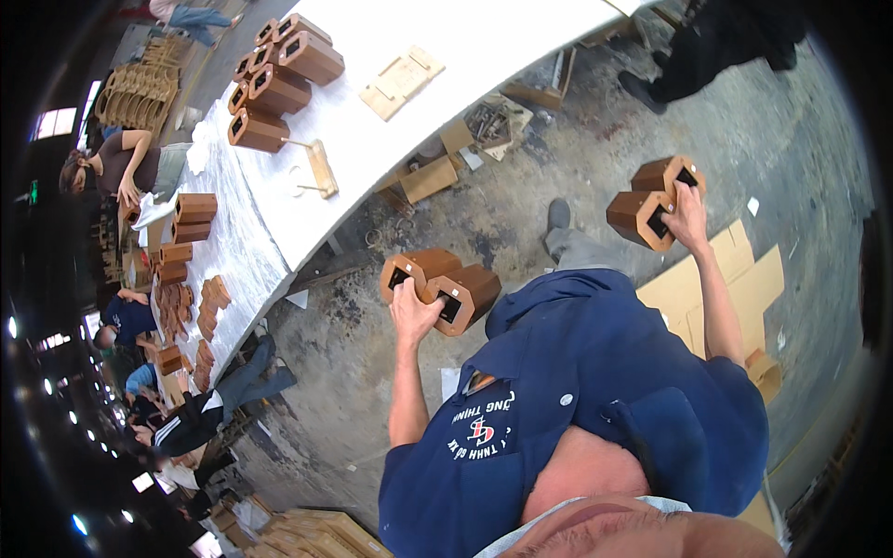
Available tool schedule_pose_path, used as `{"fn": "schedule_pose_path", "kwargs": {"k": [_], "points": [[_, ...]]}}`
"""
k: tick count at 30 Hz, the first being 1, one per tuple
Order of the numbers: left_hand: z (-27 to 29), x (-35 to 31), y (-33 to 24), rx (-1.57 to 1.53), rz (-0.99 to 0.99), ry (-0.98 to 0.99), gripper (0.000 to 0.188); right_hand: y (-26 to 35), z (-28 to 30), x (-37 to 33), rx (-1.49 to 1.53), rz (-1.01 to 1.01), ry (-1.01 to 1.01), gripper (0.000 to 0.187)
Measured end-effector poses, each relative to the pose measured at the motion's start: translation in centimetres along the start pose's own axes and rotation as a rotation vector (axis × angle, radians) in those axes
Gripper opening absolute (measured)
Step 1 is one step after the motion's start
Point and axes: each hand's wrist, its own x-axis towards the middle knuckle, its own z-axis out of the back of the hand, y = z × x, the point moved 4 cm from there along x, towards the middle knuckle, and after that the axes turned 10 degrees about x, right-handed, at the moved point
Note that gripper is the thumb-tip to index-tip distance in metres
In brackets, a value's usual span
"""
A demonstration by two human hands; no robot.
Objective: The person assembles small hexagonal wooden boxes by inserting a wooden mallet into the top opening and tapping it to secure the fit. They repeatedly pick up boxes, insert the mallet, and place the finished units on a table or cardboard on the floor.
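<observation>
My left hand (414, 314) grips two brown hexagonal wooden boxes (442, 284) held side by side, fingers hooked into their dark openings. My right hand (686, 219) is raised out to the right and holds another pair of the same brown hexagonal boxes (651, 200) in the same way. Both pairs hang above the grey concrete floor (521, 214), apart from the long white table (446, 46). My blue work shirt (595, 391) fills the lower middle of the view.
Several more brown hexagonal boxes (279, 79) stand on the white table beside a flat wooden jig (402, 82). Further stacks (186, 223) lie down the table, where seated people (121, 167) work. Flattened cardboard (744, 279) lies on the floor; a dark-clothed person (716, 46) stands at the top right.
</observation>
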Motion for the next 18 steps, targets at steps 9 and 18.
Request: {"fn": "schedule_pose_path", "kwargs": {"k": [9, 18], "points": [[14.0, 17.0, -12.5, -0.148, -0.321, -0.186, 0.058, 22.2, 6.5, 25.8, -0.097, 0.630, 0.125, 0.062], [23.6, 39.6, -18.0, -0.128, -0.602, -0.284, 0.054, 37.1, 0.5, 43.1, -0.200, 0.813, 0.221, 0.073]]}}
